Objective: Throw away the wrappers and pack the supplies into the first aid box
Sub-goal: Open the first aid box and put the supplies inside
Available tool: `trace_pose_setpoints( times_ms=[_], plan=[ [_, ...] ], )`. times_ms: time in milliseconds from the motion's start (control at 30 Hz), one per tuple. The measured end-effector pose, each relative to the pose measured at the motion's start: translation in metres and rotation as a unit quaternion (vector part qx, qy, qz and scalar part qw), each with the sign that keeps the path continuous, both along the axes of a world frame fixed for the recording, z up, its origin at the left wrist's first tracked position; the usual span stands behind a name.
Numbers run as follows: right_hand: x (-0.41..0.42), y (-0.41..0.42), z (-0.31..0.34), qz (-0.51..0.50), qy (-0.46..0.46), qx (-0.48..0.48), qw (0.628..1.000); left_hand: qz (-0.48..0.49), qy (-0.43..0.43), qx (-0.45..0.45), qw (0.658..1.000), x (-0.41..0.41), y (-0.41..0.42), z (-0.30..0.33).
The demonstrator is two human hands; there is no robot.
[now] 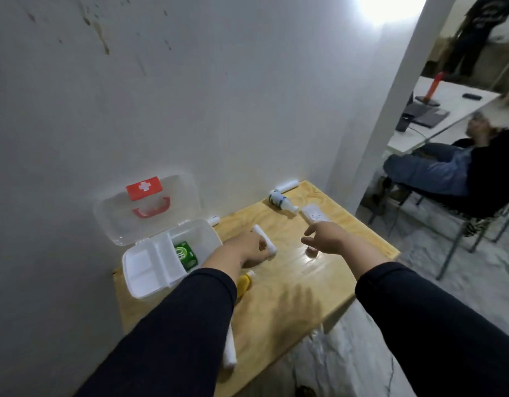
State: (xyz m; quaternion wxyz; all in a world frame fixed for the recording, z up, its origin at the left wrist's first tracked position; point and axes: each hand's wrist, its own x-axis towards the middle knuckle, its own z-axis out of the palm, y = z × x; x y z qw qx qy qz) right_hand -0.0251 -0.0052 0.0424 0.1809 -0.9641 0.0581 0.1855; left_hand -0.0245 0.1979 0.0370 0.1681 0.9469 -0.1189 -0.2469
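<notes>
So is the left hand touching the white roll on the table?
Touching. The head view shows the left hand closed around the white roll, whose ends stick out either side of the grip.

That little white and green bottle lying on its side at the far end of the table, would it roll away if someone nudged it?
Probably. The bottle is round-bodied and lies on its side on the smooth, glossy table, so a sideways push would likely roll it. Its narrow cap end may make it curve. It looks small, likely light plastic.

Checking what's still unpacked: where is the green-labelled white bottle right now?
In the head view the green-labelled white bottle lies on its side at the wooden table's far end, between a white roll by the wall and a flat white packet.
</notes>
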Motion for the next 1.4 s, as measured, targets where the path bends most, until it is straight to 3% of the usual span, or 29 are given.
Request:
trace_pose_setpoints(
  times_ms=[233, 567, 833, 1100, 1400],
  plan=[
    [0.026, -0.074, -0.034, -0.101, -0.02, 0.077, 0.992, 0.026, 0.034, -0.02, 0.999, 0.036, -0.062, -0.019],
    [0.082, -0.08, -0.115, -0.158, -0.104, 0.122, 0.974, 0.104, 0.058, -0.021, 0.993, 0.077, -0.101, -0.067],
    [0.102, -0.102, -0.104, -0.175, -0.144, 0.134, 0.965, 0.137, 0.047, -0.009, 0.989, 0.09, -0.109, -0.06],
    [0.144, -0.107, -0.001, -0.037, -0.214, 0.075, 0.973, 0.159, -0.007, -0.031, 0.987, 0.105, -0.095, -0.016],
    [0.144, 0.007, 0.065, 0.127, -0.195, 0.149, 0.961, 0.247, -0.057, -0.016, 0.967, 0.072, 0.002, 0.027]
  ],
)
